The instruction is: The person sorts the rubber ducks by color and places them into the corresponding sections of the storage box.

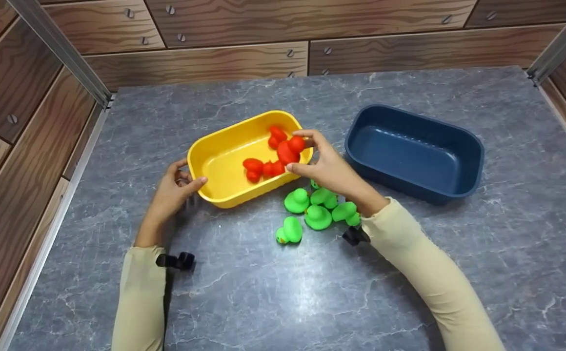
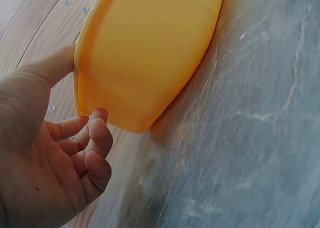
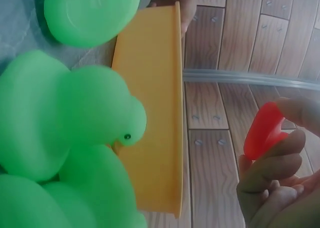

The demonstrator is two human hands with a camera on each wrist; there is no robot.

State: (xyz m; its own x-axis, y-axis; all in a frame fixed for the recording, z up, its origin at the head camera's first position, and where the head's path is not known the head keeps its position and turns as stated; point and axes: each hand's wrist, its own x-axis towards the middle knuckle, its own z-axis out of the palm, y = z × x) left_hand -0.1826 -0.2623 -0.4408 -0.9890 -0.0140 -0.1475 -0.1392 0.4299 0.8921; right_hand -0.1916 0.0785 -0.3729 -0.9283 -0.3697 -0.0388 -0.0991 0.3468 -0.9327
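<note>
A yellow tub [image 1: 224, 187] sits on the table at centre left, with red rubber ducks [image 1: 252, 168] lying in its right half. My left hand [image 1: 173, 187] grips the tub's left end, thumb over the rim and fingers outside; the left wrist view shows this hand [image 2: 55, 158] from the palm side. Over the tub's right end my right hand [image 1: 329, 168] pinches a red rubber duck [image 1: 288, 152] between thumb and fingers. In the right wrist view that held duck [image 3: 264, 132] shows above the rim. Several green rubber ducks [image 1: 318, 218] lie beside the tub, below the right hand.
A dark blue tub [image 1: 414, 187] stands to the right on the grey marbled table [image 1: 244, 297], with no ducks visible inside. Wood-patterned panels [image 1: 234, 63] border the back and sides. Black wrist mounts [image 1: 178, 262] are strapped at both sleeves.
</note>
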